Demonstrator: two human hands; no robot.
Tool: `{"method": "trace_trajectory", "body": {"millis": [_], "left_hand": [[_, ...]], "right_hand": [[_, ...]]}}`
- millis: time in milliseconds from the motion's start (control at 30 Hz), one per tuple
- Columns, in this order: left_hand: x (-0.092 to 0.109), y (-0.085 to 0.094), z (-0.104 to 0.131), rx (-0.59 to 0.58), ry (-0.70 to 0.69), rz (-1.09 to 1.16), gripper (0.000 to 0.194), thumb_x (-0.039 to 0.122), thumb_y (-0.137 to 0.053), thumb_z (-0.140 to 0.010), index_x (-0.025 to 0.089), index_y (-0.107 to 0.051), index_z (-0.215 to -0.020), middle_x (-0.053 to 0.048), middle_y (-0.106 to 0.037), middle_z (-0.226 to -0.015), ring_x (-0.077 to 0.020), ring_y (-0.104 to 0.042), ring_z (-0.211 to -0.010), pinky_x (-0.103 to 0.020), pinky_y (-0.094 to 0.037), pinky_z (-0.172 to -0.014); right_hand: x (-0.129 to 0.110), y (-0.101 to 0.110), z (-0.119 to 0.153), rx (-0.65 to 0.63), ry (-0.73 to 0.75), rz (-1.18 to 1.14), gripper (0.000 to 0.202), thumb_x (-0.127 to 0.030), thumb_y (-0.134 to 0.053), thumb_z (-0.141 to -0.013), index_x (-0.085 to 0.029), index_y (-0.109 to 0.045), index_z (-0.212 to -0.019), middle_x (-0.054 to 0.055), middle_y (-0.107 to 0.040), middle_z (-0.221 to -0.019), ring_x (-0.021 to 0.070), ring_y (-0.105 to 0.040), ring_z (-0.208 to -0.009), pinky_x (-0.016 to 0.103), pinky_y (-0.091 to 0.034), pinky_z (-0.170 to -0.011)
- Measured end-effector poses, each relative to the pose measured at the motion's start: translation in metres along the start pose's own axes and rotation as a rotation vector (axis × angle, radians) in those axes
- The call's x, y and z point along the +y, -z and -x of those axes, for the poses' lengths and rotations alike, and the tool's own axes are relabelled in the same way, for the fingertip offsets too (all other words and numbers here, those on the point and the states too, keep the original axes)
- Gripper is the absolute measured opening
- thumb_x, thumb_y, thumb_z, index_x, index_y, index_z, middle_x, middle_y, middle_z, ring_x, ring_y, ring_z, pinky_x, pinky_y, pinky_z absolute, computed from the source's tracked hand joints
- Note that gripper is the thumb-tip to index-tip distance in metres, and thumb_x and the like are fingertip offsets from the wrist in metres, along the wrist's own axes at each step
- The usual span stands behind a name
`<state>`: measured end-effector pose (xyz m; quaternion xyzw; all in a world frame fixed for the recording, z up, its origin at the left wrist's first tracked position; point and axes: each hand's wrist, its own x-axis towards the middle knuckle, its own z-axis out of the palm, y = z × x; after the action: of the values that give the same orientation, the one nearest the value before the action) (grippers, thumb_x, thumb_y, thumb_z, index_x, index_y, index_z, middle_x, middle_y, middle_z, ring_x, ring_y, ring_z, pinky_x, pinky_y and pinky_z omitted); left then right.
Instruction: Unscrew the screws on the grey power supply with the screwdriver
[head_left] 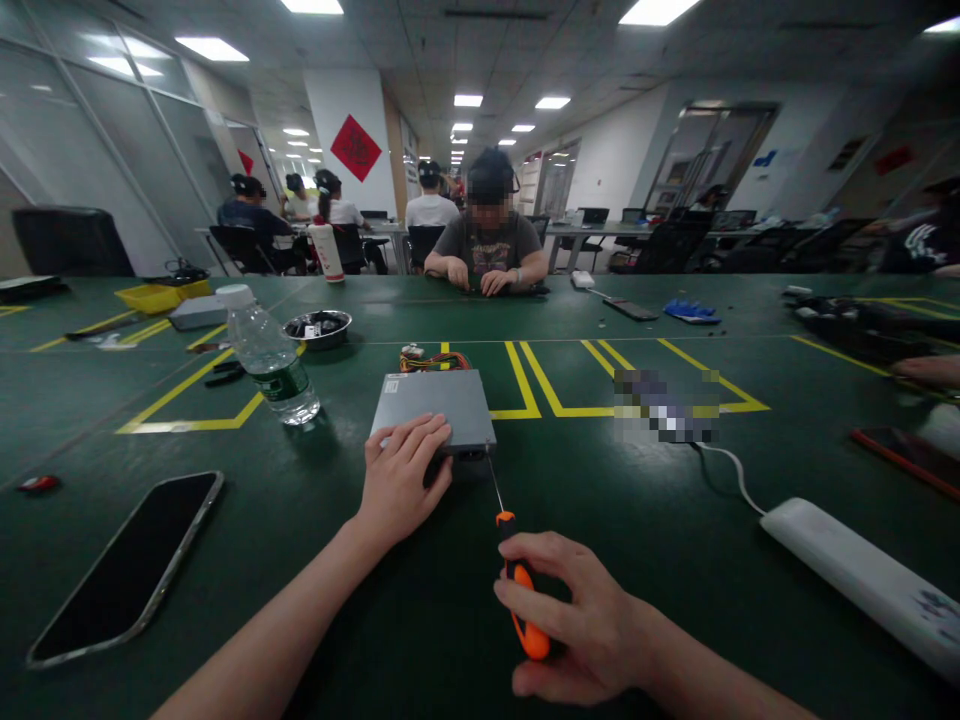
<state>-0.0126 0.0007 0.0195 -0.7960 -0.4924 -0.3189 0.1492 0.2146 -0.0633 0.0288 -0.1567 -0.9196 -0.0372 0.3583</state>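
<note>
A grey metal box (435, 400) with a socket on its near side and coloured wires (435, 361) behind it lies on the green table. My left hand (405, 475) rests on its near left corner, fingers spread over the top and the thumb by the near side. In my right hand (574, 610) is a screwdriver (532, 630) with an orange and black handle, the fingers and thumb around it. Its thin shaft points away from me, and the tip meets the near side of the box by the right corner.
A water bottle (281, 370) and a metal bowl (319, 330) stand left of the box. A phone (131, 565) lies at the near left, a white power strip (862, 580) at the right. Across the table (420, 660) sits a person (491, 240).
</note>
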Motion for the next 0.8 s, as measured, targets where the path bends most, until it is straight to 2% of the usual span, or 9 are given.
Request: {"method": "trace_trajectory", "body": {"millis": [100,300,367,467,567,700,800], "left_hand": [[0.0,-0.001,0.0,0.0,0.0,-0.002,0.029,0.026,-0.049,-0.084,0.026,-0.052,-0.113,-0.003,-0.06,-0.122,-0.0227,-0.053,-0.113,-0.043,-0.027,-0.091],[0.0,0.0,0.0,0.0,-0.001,-0.01,0.029,0.025,-0.05,-0.083,0.026,-0.053,-0.112,-0.004,-0.059,-0.122,-0.0229,-0.053,-0.112,-0.043,-0.027,-0.091],[0.001,0.0,-0.001,0.0,-0.004,-0.014,0.029,0.026,-0.049,-0.084,0.026,-0.052,-0.112,-0.004,-0.06,-0.122,-0.0231,-0.053,-0.112,-0.043,-0.027,-0.09],[0.001,0.001,-0.001,-0.001,-0.004,-0.02,0.028,0.026,-0.049,-0.084,0.026,-0.052,-0.112,-0.004,-0.06,-0.122,-0.0228,-0.053,-0.112,-0.043,-0.027,-0.09],[0.0,0.0,0.0,0.001,-0.001,-0.018,0.029,0.026,-0.049,-0.084,0.026,-0.051,-0.113,-0.004,-0.059,-0.122,-0.0226,-0.053,-0.113,-0.043,-0.027,-0.091],[0.0,0.0,0.0,-0.002,0.001,-0.011,0.03,0.025,-0.049,-0.084,0.027,-0.051,-0.113,-0.004,-0.059,-0.123,-0.0234,-0.052,-0.113,-0.044,-0.028,-0.091],[0.0,0.0,0.0,0.011,-0.005,-0.011,0.03,0.025,-0.05,-0.083,0.027,-0.052,-0.113,-0.004,-0.059,-0.122,-0.0241,-0.053,-0.112,-0.044,-0.028,-0.09]], "right_hand": [[0.001,-0.002,0.0,-0.027,0.013,-0.032,0.041,-0.042,-0.026,-0.095,-0.011,-0.048,-0.112,0.016,-0.057,-0.104,0.0207,-0.059,-0.094,0.031,-0.049,-0.076],[0.002,-0.013,0.006,0.083,0.05,-0.034,0.039,-0.043,-0.044,-0.091,-0.01,-0.04,-0.112,0.018,-0.061,-0.103,0.0191,-0.063,-0.087,0.031,-0.049,-0.074],[0.002,-0.015,0.006,0.063,0.012,-0.046,0.04,-0.046,-0.044,-0.09,-0.012,-0.041,-0.11,0.016,-0.062,-0.101,0.0186,-0.063,-0.085,0.031,-0.049,-0.075],[0.0,-0.012,0.004,-0.021,-0.008,-0.04,0.041,-0.051,-0.035,-0.092,-0.016,-0.045,-0.11,0.015,-0.059,-0.102,0.0202,-0.062,-0.088,0.031,-0.05,-0.072],[-0.001,-0.008,0.001,-0.07,0.034,-0.005,0.04,-0.046,-0.029,-0.094,-0.015,-0.049,-0.112,0.016,-0.059,-0.099,0.0217,-0.061,-0.09,0.033,-0.05,-0.069],[-0.001,-0.008,0.003,0.063,0.049,0.01,0.035,-0.042,-0.038,-0.093,-0.011,-0.046,-0.107,0.016,-0.062,-0.098,0.0188,-0.063,-0.083,0.031,-0.05,-0.069],[-0.001,-0.009,0.006,0.115,-0.011,-0.015,0.039,-0.048,-0.044,-0.091,-0.011,-0.042,-0.106,0.016,-0.063,-0.1,0.0179,-0.064,-0.087,0.029,-0.05,-0.073]]}}
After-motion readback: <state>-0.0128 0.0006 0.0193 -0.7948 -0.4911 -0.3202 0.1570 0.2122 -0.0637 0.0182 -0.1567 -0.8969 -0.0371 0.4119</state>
